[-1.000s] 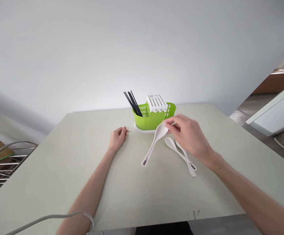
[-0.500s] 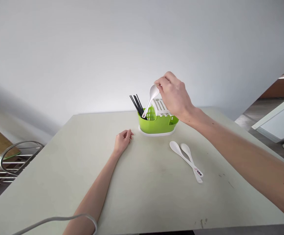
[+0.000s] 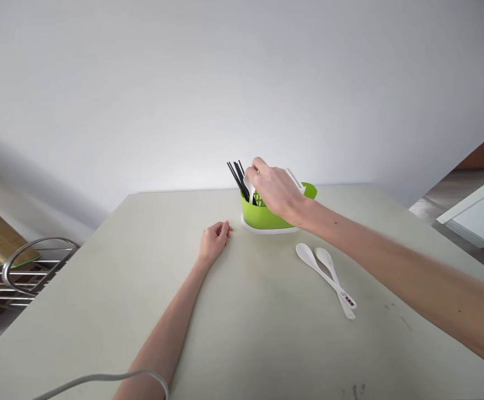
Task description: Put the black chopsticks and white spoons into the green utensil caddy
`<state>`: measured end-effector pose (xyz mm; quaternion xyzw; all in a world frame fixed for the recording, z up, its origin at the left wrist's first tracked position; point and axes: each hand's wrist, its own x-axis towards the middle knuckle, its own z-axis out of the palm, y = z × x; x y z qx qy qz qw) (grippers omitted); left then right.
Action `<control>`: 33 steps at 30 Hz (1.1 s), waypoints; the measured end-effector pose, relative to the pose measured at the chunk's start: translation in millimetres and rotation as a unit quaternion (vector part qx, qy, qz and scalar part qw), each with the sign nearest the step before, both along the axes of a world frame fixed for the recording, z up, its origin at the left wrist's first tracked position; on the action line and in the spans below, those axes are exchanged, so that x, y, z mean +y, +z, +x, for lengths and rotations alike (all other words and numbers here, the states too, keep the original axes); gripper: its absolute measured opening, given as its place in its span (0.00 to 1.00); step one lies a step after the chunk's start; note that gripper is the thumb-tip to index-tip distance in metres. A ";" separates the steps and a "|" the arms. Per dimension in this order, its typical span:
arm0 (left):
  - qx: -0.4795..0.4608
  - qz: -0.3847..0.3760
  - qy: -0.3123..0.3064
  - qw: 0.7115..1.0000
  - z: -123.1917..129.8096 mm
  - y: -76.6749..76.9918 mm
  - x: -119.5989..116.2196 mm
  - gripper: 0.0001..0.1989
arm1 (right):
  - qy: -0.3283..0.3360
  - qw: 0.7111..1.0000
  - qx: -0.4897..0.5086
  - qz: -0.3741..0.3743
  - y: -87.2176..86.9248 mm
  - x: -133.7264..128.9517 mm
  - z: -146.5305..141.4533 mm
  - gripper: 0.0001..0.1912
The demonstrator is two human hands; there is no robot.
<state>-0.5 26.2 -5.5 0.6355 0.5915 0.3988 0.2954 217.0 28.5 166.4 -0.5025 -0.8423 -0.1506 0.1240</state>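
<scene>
A green cutlery holder (image 3: 262,218) with a white base stands toward the back of the table. Black chopsticks (image 3: 235,179) lean in its left section. My right hand (image 3: 273,186) is over the holder, fingers closed on the bowl end of a white spoon (image 3: 249,188). The spoon's handle points down inside the left section, beside the chopsticks, its lower end hidden. My left hand (image 3: 214,241) rests on the table left of the holder, fingers curled with nothing in them. Two more white spoons, an upper one (image 3: 306,255) and a lower one (image 3: 325,259), lie crossed on the table.
The pale tabletop (image 3: 242,322) reaches back to a plain wall (image 3: 183,100). A metal rack (image 3: 29,272) with a wooden board (image 3: 0,233) stands past the left edge. A grey cable (image 3: 100,378) crosses my left forearm. White furniture (image 3: 479,211) is at the right.
My right hand has moved down and slightly left, lowering the spoon handle-first into the holder's left section. My left hand stays on the table. The view has shifted slightly.
</scene>
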 end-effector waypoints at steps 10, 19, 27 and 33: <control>-0.002 0.005 -0.001 1.000 1.5 -1.1 0.2 0.25 | 0.044 0.999 -0.017 -0.008 -19.8 2.2 -14.5 0.16; -0.004 0.006 -0.001 1.000 1.1 -3.8 1.0 0.25 | 0.106 0.987 0.113 -0.036 -37.8 23.3 -8.5 0.10; 0.000 0.012 -0.005 1.000 -0.5 -8.1 2.6 0.26 | 0.109 0.983 0.130 -0.073 -48.7 25.7 2.0 0.14; -0.005 0.011 -0.006 1.000 0.2 -7.5 3.1 0.26 | 0.092 0.984 0.116 -0.099 -46.5 29.6 -7.2 0.16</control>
